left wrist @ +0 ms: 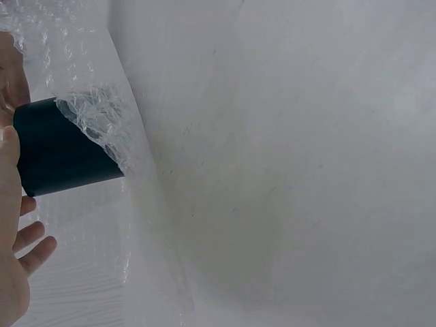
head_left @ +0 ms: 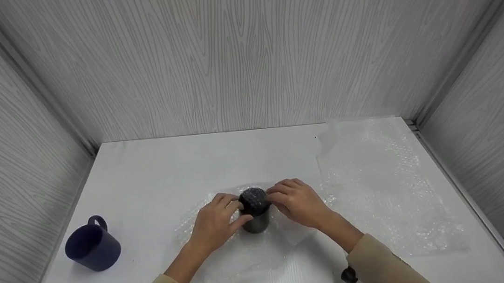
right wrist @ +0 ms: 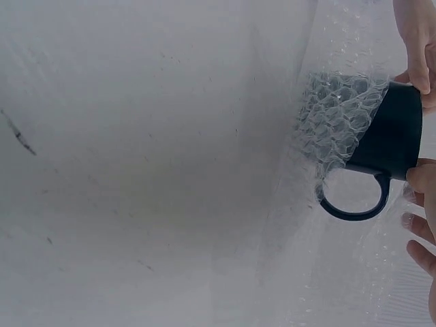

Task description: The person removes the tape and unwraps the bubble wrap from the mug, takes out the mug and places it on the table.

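A dark mug (head_left: 257, 225) sits in the middle of the table on a sheet of bubble wrap (head_left: 245, 257). Bubble wrap also covers one end of it, as the right wrist view shows on the wrapped part (right wrist: 334, 122); the rest of the wall is bare. Its handle (right wrist: 354, 216) sticks out on the right-hand side, hidden in the head view. My left hand (head_left: 216, 222) grips the mug's top edge from the left, thumb along the near side. My right hand (head_left: 298, 204) pinches that edge from the right, its other fingers spread.
A blue mug (head_left: 99, 251) stands near the table's left edge, handle pointing away from me. Another bubble wrap sheet (head_left: 384, 193) lies flat along the right side, reaching the back edge. Wood-grain panels (head_left: 233, 54) wall in the table on three sides.
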Tool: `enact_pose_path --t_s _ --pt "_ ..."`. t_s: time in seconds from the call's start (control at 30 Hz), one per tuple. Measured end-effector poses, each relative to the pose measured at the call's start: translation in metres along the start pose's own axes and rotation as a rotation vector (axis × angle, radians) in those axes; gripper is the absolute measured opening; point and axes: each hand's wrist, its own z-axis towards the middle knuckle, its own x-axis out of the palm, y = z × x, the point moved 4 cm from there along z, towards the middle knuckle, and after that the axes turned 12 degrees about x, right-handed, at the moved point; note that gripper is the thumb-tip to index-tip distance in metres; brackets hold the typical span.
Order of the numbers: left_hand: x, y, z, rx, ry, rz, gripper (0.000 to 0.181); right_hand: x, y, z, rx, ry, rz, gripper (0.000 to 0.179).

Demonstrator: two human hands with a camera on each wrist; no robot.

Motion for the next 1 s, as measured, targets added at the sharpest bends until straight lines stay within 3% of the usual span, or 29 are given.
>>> enact_pose_path --t_s 0.7,1.0 --pt "-0.002 -0.002 0.0 0.006 -0.011 -0.01 0.036 0.003 -0.006 0.006 -0.022 -0.021 0.001 0.013" --pt "-0.001 -0.001 0.0 -0.001 0.015 -0.008 0.036 0.001 -0.011 0.013 -0.027 0.015 -0.018 0.016"
